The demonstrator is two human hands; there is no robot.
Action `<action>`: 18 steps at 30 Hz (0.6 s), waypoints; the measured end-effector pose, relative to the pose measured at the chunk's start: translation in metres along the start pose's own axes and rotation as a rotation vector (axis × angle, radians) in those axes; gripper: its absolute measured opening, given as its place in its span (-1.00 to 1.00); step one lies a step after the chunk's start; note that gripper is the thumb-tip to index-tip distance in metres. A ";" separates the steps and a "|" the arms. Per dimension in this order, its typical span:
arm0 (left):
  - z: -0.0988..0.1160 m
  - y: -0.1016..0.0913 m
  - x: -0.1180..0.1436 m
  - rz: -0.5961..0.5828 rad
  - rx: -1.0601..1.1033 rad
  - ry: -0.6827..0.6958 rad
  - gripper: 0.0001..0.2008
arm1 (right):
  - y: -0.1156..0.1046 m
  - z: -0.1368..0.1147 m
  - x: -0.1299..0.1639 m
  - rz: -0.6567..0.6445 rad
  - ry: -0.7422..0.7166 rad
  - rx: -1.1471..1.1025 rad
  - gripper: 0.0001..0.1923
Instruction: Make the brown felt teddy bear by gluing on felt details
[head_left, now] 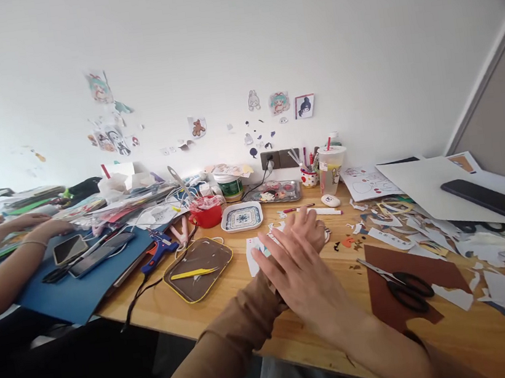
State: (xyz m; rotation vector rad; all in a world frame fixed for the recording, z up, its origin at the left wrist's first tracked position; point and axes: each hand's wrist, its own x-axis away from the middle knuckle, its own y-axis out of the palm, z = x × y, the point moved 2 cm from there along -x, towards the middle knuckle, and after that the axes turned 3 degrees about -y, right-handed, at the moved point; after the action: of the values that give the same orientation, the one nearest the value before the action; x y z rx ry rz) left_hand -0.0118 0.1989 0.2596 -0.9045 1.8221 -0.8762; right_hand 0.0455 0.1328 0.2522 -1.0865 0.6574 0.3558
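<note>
My right hand lies across the wrist of my left arm, at the cuff of the brown sleeve, with its fingers stretched out and nothing in them. Beyond it, over the table, is my left hand; its fingers are partly hidden, so whether they are closed is unclear. White paper with printed pictures lies beside the hands, partly covered by them. Behind my left hand are a white marker and a dark red pen. Small orange and black paper cutouts lie to the right.
Black-handled scissors lie on brown card, near paper scraps. Left are a brown tray with yellow tweezers, a blue glue gun, and a white dish. Another person's arms rest at far left. A drink cup stands behind.
</note>
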 end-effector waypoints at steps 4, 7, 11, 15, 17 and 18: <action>0.009 0.001 -0.024 0.105 -0.166 0.146 -0.82 | 0.019 0.006 -0.019 0.039 -0.243 -0.079 -0.72; 0.017 0.004 -0.027 0.156 -0.263 0.285 -0.72 | 0.016 0.014 -0.022 0.075 -0.383 -0.104 -0.74; 0.019 0.009 -0.031 0.197 -0.359 0.408 -0.65 | -0.003 0.012 -0.029 0.032 -0.469 -0.133 -0.69; 0.008 0.008 -0.048 0.207 -0.410 0.371 -0.65 | -0.021 -0.017 -0.038 -0.005 -0.473 -0.402 -0.67; -0.001 0.002 -0.057 0.216 -0.409 0.339 -0.65 | -0.030 -0.030 -0.039 0.083 -0.493 -0.454 -0.71; -0.006 -0.002 -0.061 0.221 -0.402 0.330 -0.65 | -0.033 -0.032 -0.038 0.119 -0.489 -0.454 -0.70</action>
State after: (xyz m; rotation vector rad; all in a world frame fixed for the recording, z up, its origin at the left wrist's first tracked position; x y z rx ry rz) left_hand 0.0036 0.2517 0.2874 -0.8107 2.3904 -0.5504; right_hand 0.0254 0.0909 0.2903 -1.3265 0.2037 0.8725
